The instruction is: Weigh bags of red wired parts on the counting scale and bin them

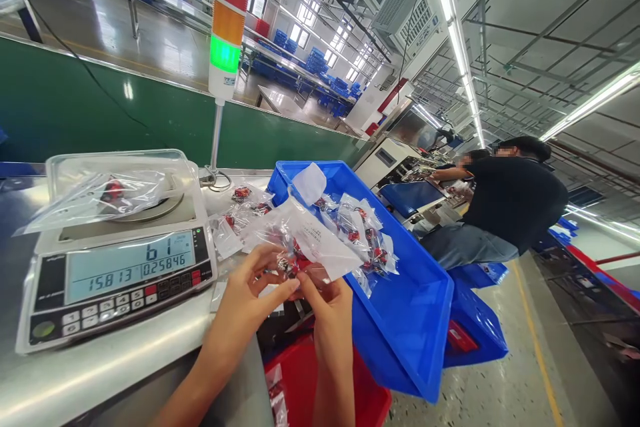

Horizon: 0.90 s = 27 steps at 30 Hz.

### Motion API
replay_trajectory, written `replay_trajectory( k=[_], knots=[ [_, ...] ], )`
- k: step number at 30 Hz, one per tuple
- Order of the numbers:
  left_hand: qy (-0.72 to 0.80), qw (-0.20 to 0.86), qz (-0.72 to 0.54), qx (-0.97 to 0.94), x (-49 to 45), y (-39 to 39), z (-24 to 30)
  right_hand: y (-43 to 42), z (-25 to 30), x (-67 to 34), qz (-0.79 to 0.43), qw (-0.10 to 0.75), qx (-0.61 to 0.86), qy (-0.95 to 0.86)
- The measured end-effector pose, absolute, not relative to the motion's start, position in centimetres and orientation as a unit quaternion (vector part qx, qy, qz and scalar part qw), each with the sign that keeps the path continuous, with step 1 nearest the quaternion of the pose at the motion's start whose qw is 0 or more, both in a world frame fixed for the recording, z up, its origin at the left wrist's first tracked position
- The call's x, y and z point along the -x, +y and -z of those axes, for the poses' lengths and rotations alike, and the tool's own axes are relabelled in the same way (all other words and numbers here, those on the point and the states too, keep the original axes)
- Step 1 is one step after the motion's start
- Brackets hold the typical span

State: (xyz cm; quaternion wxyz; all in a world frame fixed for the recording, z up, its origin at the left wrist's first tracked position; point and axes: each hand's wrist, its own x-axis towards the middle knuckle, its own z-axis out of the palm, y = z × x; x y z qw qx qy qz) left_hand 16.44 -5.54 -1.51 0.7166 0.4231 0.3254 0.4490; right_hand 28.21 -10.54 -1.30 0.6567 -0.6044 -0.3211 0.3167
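Both my hands meet in front of the blue bin, holding a clear plastic bag (320, 240) with printed text and small red and dark parts in it. My left hand (260, 287) is closed on the bag's near side, thumb against the parts. Pinched on the same bag from the right is my right hand (327, 300). On the scale (125, 267) to the left lies another clear bag (113, 190) with red parts; its display reads 61. Several filled bags (235, 213) lie on the metal bench behind my left hand.
The blue bin (410, 327) holds several filled bags (355, 233). Below my hands stands a red bin (365, 380). A signal tower (227, 47) lit green rises behind the scale. At right, a person in a dark shirt (515, 193) is beside a machine (395, 160).
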Motion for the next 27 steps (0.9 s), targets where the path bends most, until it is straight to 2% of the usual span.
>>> replay_trajectory(
  k=[8,17,27],
  knots=[
    [0.342,0.709,-0.479,-0.389,-17.0,-5.5,2.1,-10.9,1.6,-28.6,-0.359,0.62,0.596,-0.362],
    [0.347,0.716,-0.454,-0.401,-16.6,-5.8,2.0,-11.3,1.8,-29.2,-0.324,0.644,0.614,-0.322],
    [0.366,0.703,-0.483,-0.371,-17.1,-5.5,2.0,-11.6,1.5,-28.9,-0.345,0.634,0.602,-0.342]
  ],
)
